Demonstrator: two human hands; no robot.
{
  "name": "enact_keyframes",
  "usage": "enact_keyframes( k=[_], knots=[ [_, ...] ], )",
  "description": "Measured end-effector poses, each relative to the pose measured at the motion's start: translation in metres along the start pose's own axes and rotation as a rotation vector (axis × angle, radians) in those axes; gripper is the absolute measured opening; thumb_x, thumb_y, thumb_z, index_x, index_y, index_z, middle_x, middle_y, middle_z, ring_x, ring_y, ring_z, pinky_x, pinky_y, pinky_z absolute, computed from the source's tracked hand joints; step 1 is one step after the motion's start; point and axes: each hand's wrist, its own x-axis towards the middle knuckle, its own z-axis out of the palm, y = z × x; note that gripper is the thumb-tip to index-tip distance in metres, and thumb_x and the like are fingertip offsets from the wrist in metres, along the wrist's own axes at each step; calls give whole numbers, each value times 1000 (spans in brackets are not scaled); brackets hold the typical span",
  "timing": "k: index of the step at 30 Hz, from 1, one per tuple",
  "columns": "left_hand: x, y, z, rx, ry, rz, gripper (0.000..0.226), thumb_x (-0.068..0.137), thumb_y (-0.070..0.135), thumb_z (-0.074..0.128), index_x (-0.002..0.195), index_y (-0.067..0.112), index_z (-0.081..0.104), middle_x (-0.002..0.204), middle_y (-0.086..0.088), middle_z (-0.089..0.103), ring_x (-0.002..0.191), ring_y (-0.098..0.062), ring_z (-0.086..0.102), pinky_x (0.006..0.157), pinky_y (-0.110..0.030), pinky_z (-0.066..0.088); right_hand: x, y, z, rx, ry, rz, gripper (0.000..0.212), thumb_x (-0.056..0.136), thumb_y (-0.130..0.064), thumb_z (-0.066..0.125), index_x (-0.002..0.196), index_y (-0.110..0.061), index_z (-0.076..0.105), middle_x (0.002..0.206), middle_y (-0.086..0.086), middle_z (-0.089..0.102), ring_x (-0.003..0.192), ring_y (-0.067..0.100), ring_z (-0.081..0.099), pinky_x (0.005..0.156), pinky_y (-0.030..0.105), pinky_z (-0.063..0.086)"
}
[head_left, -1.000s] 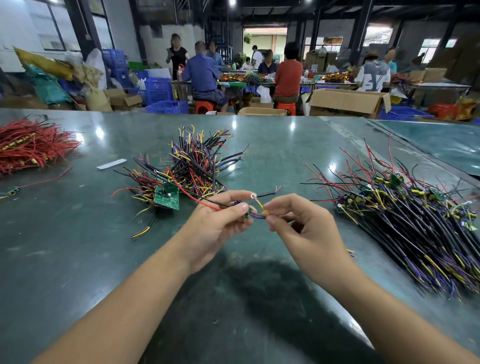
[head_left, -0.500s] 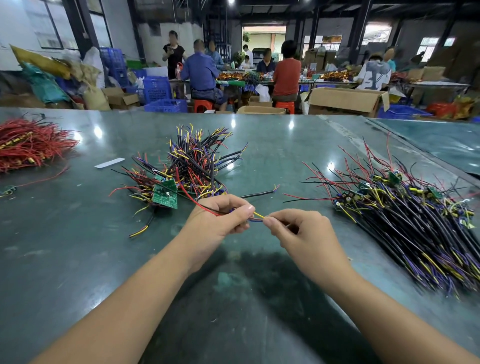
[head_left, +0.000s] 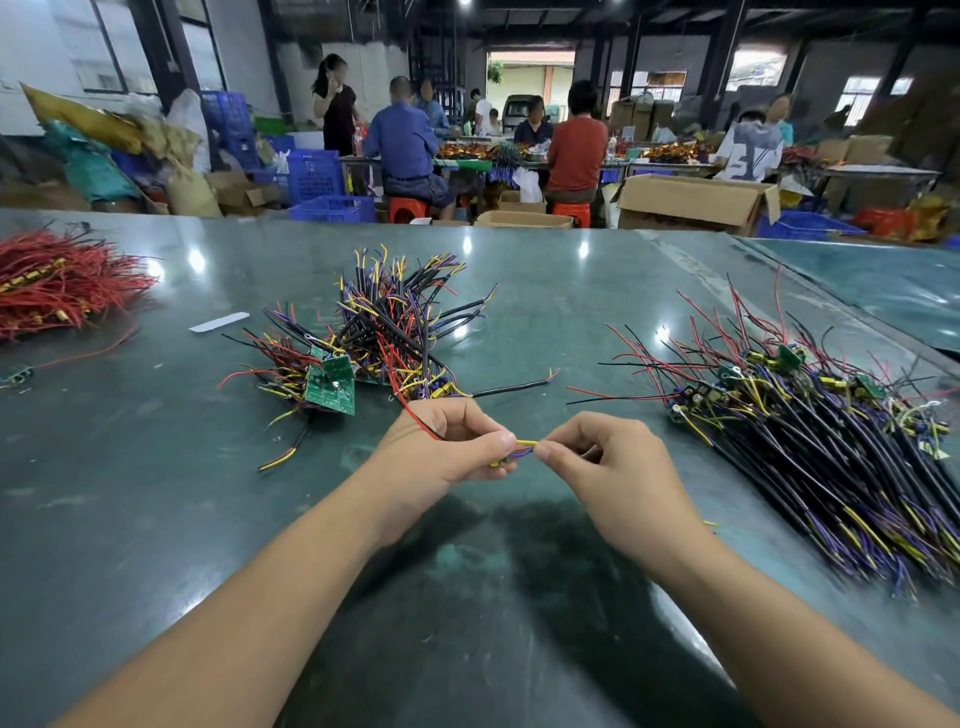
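My left hand (head_left: 441, 457) and my right hand (head_left: 613, 467) meet over the middle of the green table (head_left: 156, 519). Between their fingertips runs a short stretch of yellow and blue wires (head_left: 524, 448), pinched at each end by thumb and forefinger. A red wire (head_left: 410, 410) and a black lead (head_left: 511, 388) trail from my left hand toward the tangled pile of wires (head_left: 384, 322) behind it. A small green circuit board (head_left: 331, 384) lies at that pile's front.
A large heap of black, purple and yellow wired boards (head_left: 810, 431) covers the table's right side. A bundle of red wires (head_left: 57, 283) lies far left, a white strip (head_left: 218, 322) near it. Several people sit at benches beyond the table, among cardboard boxes (head_left: 691, 202) and blue crates (head_left: 317, 176).
Both hands have sunk slightly toward the table and drawn the wires taut between them; the yellow wire end that stuck up now lies flat between my fingertips.
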Motion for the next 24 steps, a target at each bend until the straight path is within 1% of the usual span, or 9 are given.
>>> enact_keyframes(
  k=[3,6,10,12,14,17,19,22,24],
  knots=[
    [1,0,1,23,19,3,15,83,-1,66,70,6,61,68,-7,71,64,-14,67,65,-23,57,2,-2,4,-48,29,41,19,83,-33,69,66,-26,65,53,-13,57,56,6,49,57,29,41],
    [2,-3,2,26,65,0,18,83,-1,67,68,8,61,67,-6,70,63,-14,65,66,-24,58,0,-4,8,-101,65,40,17,84,-35,68,71,-24,68,61,-8,61,64,15,55,61,32,45],
    [2,-5,3,64,93,9,19,78,2,72,65,11,63,67,-10,69,63,-14,65,65,-22,57,-5,-1,6,-156,86,-32,18,86,-41,64,78,-25,67,70,-9,63,68,17,57,63,33,47],
    [3,-5,1,38,117,3,15,80,1,70,68,8,63,66,-9,69,60,-12,65,61,-21,55,-5,0,6,-249,60,-87,25,89,-48,55,82,-25,62,78,-9,61,75,19,56,66,34,46],
    [4,-3,-1,12,141,-5,14,81,0,69,70,6,63,64,-6,69,58,-10,65,58,-19,54,-4,2,6,-390,-4,-145,35,94,-53,40,80,-24,53,79,-7,55,79,24,52,63,35,40],
    [6,0,-6,-27,225,-1,16,81,-2,67,69,5,61,58,-1,67,53,-8,63,56,-17,54,-5,6,1,-467,-132,-186,34,99,-50,20,90,-24,42,82,-9,47,85,31,49,63,36,33],
    [9,3,-10,-64,282,2,16,81,-2,66,69,5,60,56,0,66,51,-8,62,55,-16,54,-4,9,-4,-497,-174,-225,29,101,-44,19,96,-23,38,85,-7,48,88,33,52,64,37,34],
    [11,7,-14,-123,293,-5,14,81,-1,66,70,3,59,58,-3,65,51,-10,62,53,-16,53,0,13,-9,-558,-158,-243,29,101,-43,19,89,-21,33,81,-4,52,85,35,52,64,38,38],
    [9,9,-14,-168,280,-31,13,81,-2,65,70,3,59,58,-4,65,50,-10,62,52,-15,53,3,14,-9,-605,-115,-244,32,100,-46,17,84,-21,27,73,-5,47,80,36,51,60,38,35]
  ],
)
